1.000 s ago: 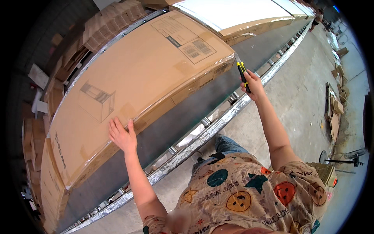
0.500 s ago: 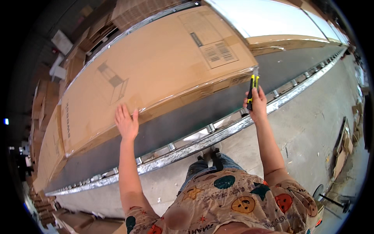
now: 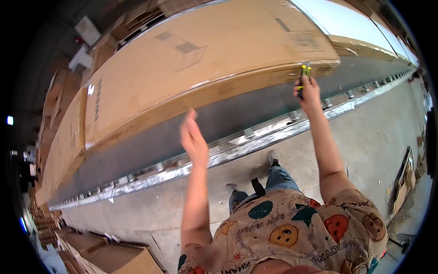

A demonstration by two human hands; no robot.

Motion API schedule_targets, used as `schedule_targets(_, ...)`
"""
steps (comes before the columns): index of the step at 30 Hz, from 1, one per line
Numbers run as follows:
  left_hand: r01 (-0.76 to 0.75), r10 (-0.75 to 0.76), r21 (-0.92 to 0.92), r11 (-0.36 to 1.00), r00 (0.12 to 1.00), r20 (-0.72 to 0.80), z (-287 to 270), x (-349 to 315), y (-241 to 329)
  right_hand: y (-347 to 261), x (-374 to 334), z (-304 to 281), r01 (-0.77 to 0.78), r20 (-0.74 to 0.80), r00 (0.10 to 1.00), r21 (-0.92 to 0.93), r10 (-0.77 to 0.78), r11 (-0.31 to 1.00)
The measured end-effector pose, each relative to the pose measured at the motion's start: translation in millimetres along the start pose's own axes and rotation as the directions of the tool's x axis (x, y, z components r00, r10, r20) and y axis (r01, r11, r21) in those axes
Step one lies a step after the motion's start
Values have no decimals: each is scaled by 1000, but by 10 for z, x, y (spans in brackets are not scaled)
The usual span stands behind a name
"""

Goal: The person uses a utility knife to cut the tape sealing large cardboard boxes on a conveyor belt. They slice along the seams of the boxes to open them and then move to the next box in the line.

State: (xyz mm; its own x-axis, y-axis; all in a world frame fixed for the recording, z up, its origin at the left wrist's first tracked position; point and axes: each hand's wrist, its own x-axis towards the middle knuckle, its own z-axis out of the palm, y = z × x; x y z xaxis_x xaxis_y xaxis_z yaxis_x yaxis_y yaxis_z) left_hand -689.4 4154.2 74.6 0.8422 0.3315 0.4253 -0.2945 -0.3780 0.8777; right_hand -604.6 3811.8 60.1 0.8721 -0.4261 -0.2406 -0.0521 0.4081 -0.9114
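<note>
A long flat cardboard box (image 3: 182,68) lies on a dark conveyor belt (image 3: 232,116), with clear tape along its near edge. My right hand (image 3: 311,93) grips a black and yellow-green box cutter (image 3: 304,72), whose front end is at the box's near edge, a little left of the right corner. Whether the blade is out or cuts the tape is too small to tell. Off the box, my left hand (image 3: 194,139) hovers over the near side of the belt, slightly blurred, fingers stretched and holding nothing.
Another cardboard box (image 3: 68,146) adjoins on the left; a white-topped box (image 3: 335,20) lies beyond the right end. The belt's metal rail (image 3: 264,138) with rollers runs before me. An opened carton (image 3: 109,255) sits on the floor at lower left, cardboard scraps (image 3: 404,176) at right.
My left hand has lifted off the box top and moved right. My right hand has brought the cutter leftward from the corner along the near edge. The view has shifted, and my feet now show.
</note>
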Motion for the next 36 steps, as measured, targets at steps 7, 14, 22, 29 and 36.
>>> schedule_targets(7,739,-726,156,655,673,-139,-2685,-2667,-696,876,-1036,1463,-79,186,980,70,65,994)
schedule_targets(14,898,-746,-130,420,260,-612,-4343,-3953,-947,1352,-1429,2191,-54,99,994,61,48,997)
schedule_targets(22,724,-698,-115,680,591,-403,-4426,-2115,-1737,1769,-1780,3020,44,26,999,52,-46,998)
schedule_targets(29,613,-597,168,772,790,-140,-5157,-597,-1639,1945,-1708,3095,139,-89,987,50,-135,989)
schedule_targets(36,651,-652,-106,751,707,-274,-6043,82,-2224,1894,-2254,3538,54,-173,983,-11,-55,998)
